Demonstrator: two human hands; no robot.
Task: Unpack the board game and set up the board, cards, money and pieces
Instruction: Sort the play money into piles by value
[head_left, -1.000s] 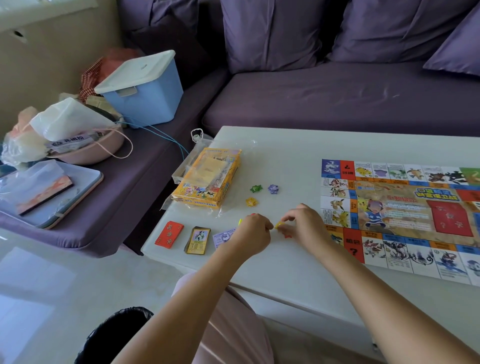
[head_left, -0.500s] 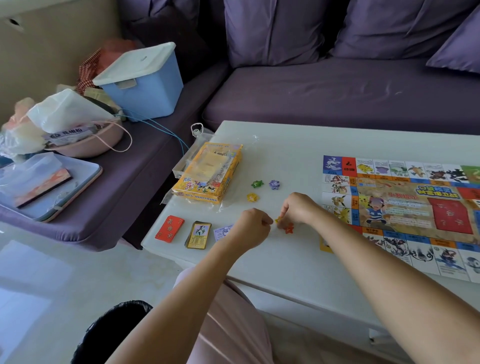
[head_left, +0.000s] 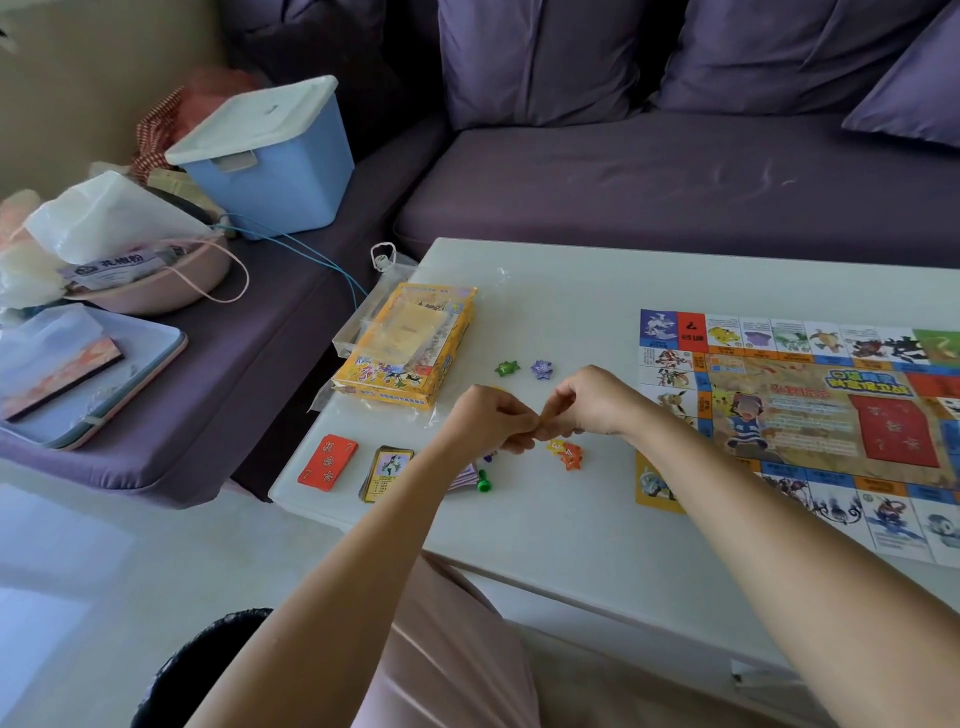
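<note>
Hands: my left hand and right hand meet at frame centre above the bench, fingers curled and fingertips touching. I cannot tell what, if anything, they pinch.
Board: the board lies flat at the right of the frame with a red card stack on its middle. My right forearm crosses its lower-left corner.
Pieces: a green star and a purple star sit just above my hands. A yellow star and an orange star touch just below them. A green pawn lies lower left of those 2.
Cards: a red deck and a picture deck sit side by side at the bench's lower-left edge.
Money: purple notes, half hidden under my left wrist.
Box: yellow game box, upper left of my hands.
Around: a purple sofa runs behind, with a blue storage box at upper left.
</note>
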